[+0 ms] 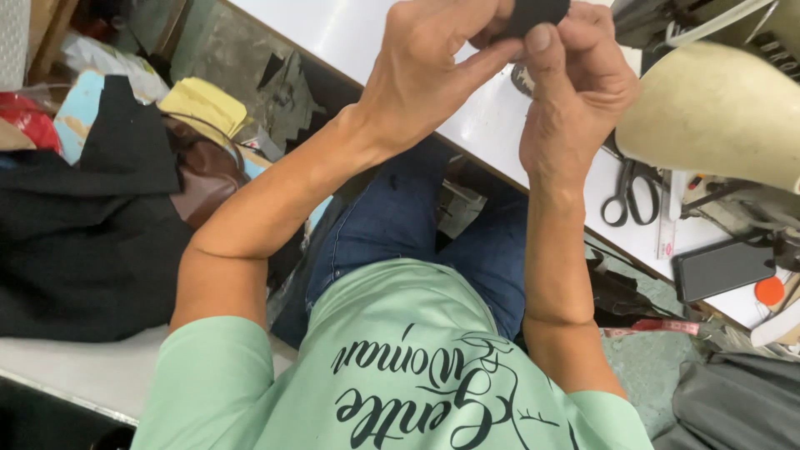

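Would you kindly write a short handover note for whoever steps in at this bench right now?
Left hand: raised over the white table, fingers pinching the small black fabric piece.
Right hand: gripping the same piece from the other side, thumb pressed on it.
Nearby on the table: black-handled scissors, a dark phone, an orange round disc; a cream sewing machine stands at the right.
Done: piece picked up, held in both hands.
Left: the piece is not yet at the machine.
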